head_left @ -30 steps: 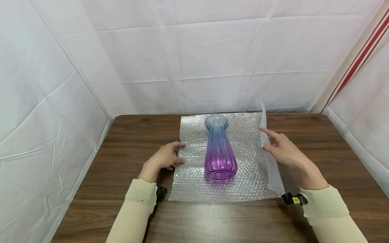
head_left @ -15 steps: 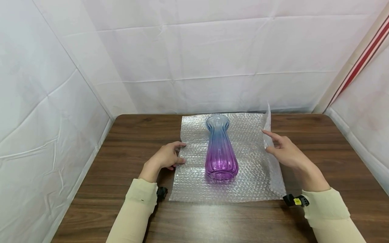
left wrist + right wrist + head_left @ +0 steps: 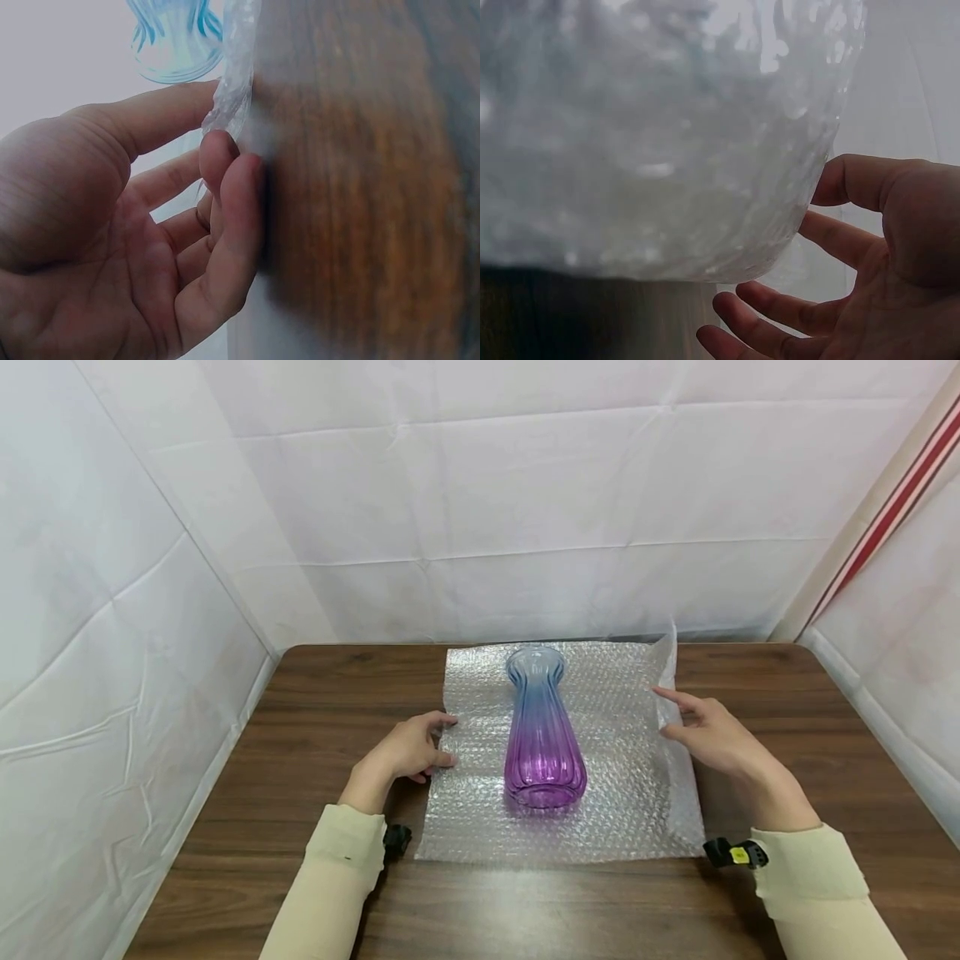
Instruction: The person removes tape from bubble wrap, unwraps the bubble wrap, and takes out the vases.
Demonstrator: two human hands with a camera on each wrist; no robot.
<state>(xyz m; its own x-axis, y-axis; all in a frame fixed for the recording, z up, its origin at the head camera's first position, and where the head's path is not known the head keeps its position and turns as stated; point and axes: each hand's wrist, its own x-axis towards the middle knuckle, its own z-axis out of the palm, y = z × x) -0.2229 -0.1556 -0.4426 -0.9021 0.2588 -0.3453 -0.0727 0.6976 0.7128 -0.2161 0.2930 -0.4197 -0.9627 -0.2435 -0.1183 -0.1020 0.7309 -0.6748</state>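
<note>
A ribbed glass vase [image 3: 543, 735], blue at the mouth and purple at the base, lies on its side with the mouth pointing away. Under it is a sheet of bubble wrap [image 3: 480, 814]. My left hand [image 3: 405, 750] rests at the sheet's left edge, thumb and index finger spread apart on it. In the left wrist view its other fingers [image 3: 240, 202] curl loosely beside the edge. My right hand [image 3: 716, 735] touches the raised right edge with thumb and index finger held apart. The right wrist view shows the bubble wrap [image 3: 652, 150] bending up close to those fingertips.
The brown wooden table [image 3: 315, 718] shows on both sides of the sheet and in front of it. White cloth walls [image 3: 525, 485] stand behind and at the sides, and a red stripe [image 3: 896, 510] runs down the right corner.
My right hand has moved slightly right and toward me, and the raised right edge of the bubble wrap has leaned outward and lower. The left hand and vase stay in place.
</note>
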